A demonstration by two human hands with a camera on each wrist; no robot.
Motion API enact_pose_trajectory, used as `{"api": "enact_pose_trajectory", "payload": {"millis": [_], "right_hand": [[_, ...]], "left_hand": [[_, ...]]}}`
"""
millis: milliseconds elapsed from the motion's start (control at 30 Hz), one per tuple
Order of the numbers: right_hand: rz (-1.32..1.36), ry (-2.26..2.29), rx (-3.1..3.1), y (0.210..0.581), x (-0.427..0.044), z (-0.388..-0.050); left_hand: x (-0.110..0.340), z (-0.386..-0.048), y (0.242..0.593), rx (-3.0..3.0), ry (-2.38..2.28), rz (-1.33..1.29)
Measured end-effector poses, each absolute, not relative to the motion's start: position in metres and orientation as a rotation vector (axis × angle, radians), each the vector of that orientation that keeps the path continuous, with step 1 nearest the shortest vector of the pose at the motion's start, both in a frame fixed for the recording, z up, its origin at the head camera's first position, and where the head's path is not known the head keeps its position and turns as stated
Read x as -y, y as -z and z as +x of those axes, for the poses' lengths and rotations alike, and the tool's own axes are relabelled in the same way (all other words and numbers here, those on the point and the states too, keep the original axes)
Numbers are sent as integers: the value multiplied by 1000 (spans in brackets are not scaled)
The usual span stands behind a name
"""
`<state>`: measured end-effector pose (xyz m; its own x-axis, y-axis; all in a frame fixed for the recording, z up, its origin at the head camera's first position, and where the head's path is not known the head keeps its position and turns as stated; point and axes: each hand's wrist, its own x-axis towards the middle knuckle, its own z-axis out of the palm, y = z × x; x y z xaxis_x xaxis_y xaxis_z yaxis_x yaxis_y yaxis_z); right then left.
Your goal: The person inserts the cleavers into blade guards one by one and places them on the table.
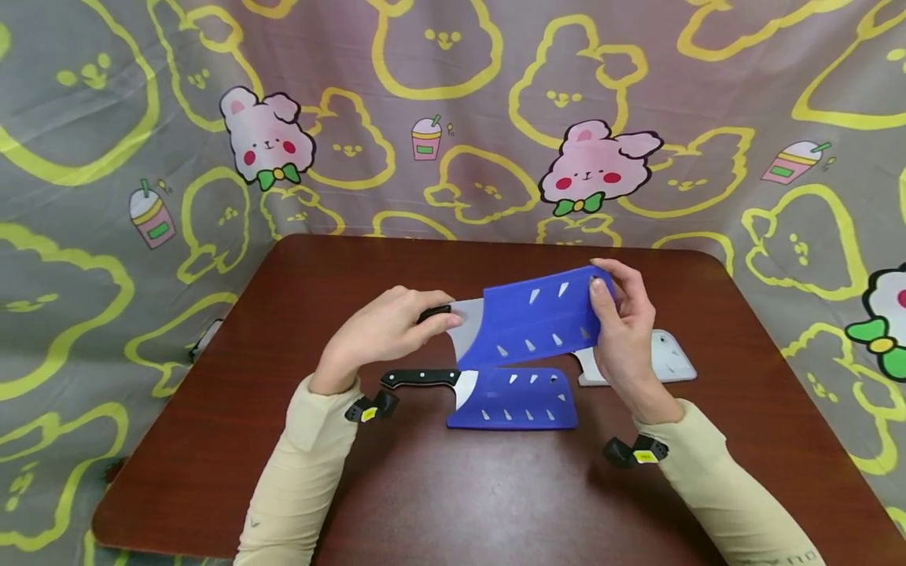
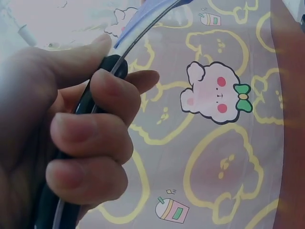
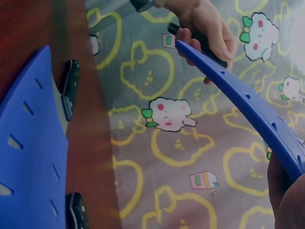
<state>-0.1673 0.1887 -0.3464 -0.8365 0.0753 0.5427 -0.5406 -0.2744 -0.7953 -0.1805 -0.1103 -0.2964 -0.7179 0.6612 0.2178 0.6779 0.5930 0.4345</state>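
Note:
My left hand grips the black handle of a cleaver whose blade runs into a blue blade cover. At the cover's far end, my right hand pinches it between thumb and fingers. This cleaver is raised above the table and tilted, its right end higher. Beneath it lies a second cleaver in a similar blue cover, handle to the left. A white slotted piece rests on the table behind my right hand, which partly hides it.
The dark red-brown table has rounded corners. Behind it and at both sides hangs a cloth printed with cartoon animals and cups. In the right wrist view, another black handle shows at the bottom edge.

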Motion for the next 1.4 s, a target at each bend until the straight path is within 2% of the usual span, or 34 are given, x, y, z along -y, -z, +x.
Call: {"api": "enact_pose_trajectory", "payload": {"millis": [667, 833, 1233, 1400], "right_hand": [[567, -2143, 1796, 351, -180, -165], [616, -2056, 2021, 350, -187, -171], [715, -1751, 2635, 364, -197, -201], [722, -1742, 2708, 373, -191, -214]], "left_hand": [[112, -180, 296, 2816, 749, -1142], [118, -182, 294, 2882, 761, -1109], [137, -217, 309, 3144, 641, -1128], [142, -233, 323, 3189, 624, -1017]]}}
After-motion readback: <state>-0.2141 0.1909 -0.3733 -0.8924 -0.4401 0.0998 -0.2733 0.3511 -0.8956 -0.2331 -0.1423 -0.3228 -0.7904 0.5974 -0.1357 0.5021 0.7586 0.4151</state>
